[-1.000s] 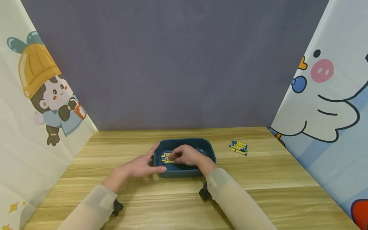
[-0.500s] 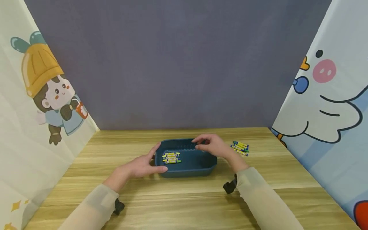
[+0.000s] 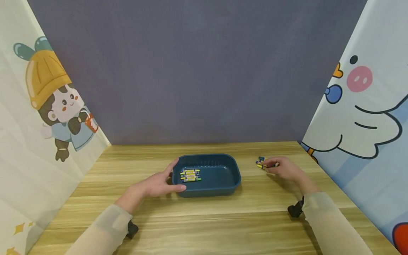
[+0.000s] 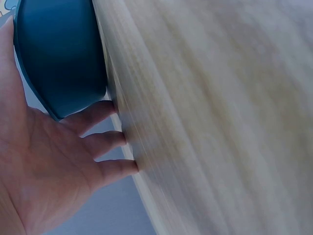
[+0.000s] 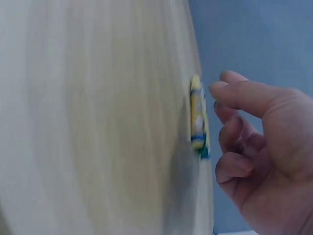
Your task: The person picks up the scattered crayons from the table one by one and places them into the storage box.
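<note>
Head view: your right hand [image 3: 284, 168] is at the loose crayons [image 3: 263, 163], your left hand [image 3: 158, 183] at the blue basket [image 3: 223, 177].

Your right grip hovers over the small pile of crayons on the wooden surface [image 3: 204, 219], well to the right of the basket; its fingers [image 5: 244, 95] are loosely curled just beside the crayons, and you cannot tell whether they touch one. Your left grip lies with fingers apart and nearly straight against the basket's left wall, thumb at the near corner. Inside the basket, a row of crayons [image 3: 190, 175] lies at the left end, close to your left fingertips.
</note>
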Motion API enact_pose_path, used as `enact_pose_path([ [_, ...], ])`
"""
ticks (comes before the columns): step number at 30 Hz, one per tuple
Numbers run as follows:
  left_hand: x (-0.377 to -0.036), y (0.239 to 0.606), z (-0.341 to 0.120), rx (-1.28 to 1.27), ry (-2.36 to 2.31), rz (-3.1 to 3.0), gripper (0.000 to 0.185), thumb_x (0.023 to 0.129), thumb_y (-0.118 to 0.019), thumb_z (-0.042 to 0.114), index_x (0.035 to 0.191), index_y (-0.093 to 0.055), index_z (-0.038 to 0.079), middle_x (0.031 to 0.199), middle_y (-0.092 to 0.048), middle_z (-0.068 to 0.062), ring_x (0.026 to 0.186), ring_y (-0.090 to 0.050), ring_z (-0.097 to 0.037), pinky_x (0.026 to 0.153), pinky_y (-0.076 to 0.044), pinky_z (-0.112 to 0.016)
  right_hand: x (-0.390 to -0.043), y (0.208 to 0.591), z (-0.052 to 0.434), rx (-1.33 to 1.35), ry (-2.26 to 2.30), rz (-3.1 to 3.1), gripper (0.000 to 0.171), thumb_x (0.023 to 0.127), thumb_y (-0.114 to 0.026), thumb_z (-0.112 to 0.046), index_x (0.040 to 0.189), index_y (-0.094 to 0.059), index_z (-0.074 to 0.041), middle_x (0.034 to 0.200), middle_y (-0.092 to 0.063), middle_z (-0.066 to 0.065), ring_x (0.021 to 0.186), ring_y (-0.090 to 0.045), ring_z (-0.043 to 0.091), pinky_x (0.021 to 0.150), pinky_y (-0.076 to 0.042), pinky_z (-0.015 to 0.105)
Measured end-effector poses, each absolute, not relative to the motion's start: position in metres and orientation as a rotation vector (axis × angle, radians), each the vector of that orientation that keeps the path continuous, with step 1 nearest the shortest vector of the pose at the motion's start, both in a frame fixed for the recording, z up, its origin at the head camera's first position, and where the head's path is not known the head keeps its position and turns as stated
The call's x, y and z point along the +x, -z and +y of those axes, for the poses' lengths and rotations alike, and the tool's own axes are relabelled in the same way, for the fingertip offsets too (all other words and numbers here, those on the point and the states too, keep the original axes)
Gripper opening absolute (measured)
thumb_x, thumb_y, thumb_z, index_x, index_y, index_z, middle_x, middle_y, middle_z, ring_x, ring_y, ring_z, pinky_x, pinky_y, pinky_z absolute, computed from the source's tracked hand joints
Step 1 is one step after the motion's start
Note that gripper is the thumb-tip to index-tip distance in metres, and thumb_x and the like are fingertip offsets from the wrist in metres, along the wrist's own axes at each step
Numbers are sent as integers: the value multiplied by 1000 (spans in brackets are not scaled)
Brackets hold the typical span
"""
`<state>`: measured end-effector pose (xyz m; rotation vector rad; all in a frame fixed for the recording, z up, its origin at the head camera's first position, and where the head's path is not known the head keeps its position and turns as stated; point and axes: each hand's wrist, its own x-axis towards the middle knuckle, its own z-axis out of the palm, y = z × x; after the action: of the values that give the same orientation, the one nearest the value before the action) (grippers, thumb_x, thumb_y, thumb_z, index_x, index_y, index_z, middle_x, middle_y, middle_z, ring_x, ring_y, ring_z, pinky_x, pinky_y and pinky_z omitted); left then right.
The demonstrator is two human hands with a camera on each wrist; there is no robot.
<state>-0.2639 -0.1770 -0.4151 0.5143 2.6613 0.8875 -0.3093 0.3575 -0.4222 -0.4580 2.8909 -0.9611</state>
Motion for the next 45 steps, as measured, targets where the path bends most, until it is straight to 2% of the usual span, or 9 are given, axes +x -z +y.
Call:
enact_pose_path([
  [9, -264, 418, -178, 514, -886, 2666, 125, 92, -76, 75, 178, 5, 35, 164, -52, -30, 147, -57, -46, 121, -45, -63, -307, 428, 374, -407, 939, 2896, 32, 100, -78, -13, 131, -79, -4, 116, -75, 16, 99, -65, 21, 79, -53, 34],
  [16, -264, 418, -177, 516, -888, 2671, 124, 92, -75, 75, 178, 5, 36, 164, -51, -32, 148, -56, -47, 122, -43, -64, -307, 432, 376, -397, 919, 2915, 30, 100, -79, -12, 128, -80, -4, 104, -72, 10, 91, -61, 19, 74, -49, 32],
  [23, -264, 416, -177, 510, -889, 2664, 124, 92, -75, 75, 178, 6, 36, 164, -51, -29, 148, -56, -47, 122, -43, -64, -307, 428, 369, -402, 919, 2922, 27, 104, -74, -15, 130, -80, -9, 112, -75, 12, 84, -59, 18, 68, -49, 32],
  [27, -263, 415, -177, 507, -886, 2661, 124, 92, -74, 76, 178, 5, 37, 165, -51, -28, 149, -55, -46, 122, -44, -64, -305, 417, 354, -424, 915, 2937, 29, 108, -71, -23, 135, -79, -16, 123, -75, 13, 92, -62, 18, 72, -50, 34],
  [30, -263, 415, -177, 506, -887, 2655, 124, 92, -74, 77, 178, 5, 36, 166, -51, -27, 150, -55, -46, 122, -44, -64, -303, 407, 338, -445, 939, 2936, 28, 109, -70, -27, 135, -79, -20, 126, -75, 12, 88, -61, 18, 70, -49, 33],
  [34, -263, 414, -176, 510, -888, 2654, 124, 92, -74, 76, 178, 6, 36, 166, -52, -25, 149, -56, -44, 121, -45, -63, -302, 391, 310, -537, 1034, 2893, 26, 108, -72, -24, 132, -80, -18, 120, -75, 11, 71, -52, 15, 61, -42, 31],
  [37, -263, 413, -176, 505, -878, 2662, 124, 92, -75, 76, 178, 6, 37, 165, -54, -23, 148, -58, -43, 120, -46, -61, -303, 382, 288, -637, 1086, 2851, 26, 107, -72, -20, 131, -80, -17, 117, -75, 10, 65, -47, 12, 58, -42, 30],
  [45, -264, 414, -176, 505, -872, 2670, 125, 91, -75, 75, 178, 5, 34, 163, -57, -21, 144, -62, -39, 119, -48, -60, -303, 375, 222, -756, 1125, 2732, 26, 107, -72, -18, 131, -81, -21, 121, -76, 6, 64, -48, 14, 60, -44, 31],
])
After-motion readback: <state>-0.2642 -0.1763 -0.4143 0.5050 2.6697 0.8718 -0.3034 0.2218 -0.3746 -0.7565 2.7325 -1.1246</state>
